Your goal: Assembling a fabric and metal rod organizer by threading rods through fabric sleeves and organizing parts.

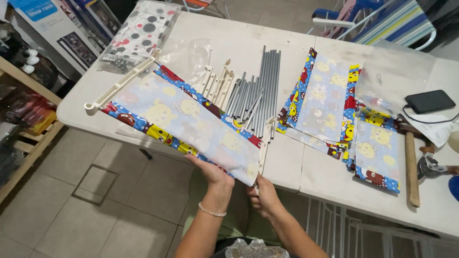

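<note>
My left hand (213,173) grips the blue cartoon-print fabric panel (186,119) taut while my right hand (263,193) closes, apparently, around its cream plastic end rail (264,145).

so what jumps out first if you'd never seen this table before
The bright cartoon-print fabric panel stretched across the white table, its near end held by the left hand and right hand. Behind it lies a bundle of grey metal tubes; more printed panels are stacked to the right.

White folding table (306,172) bears grey metal tubes (260,88), patterned fabric panels (325,105), hammer (411,165), phone (429,101)
</note>
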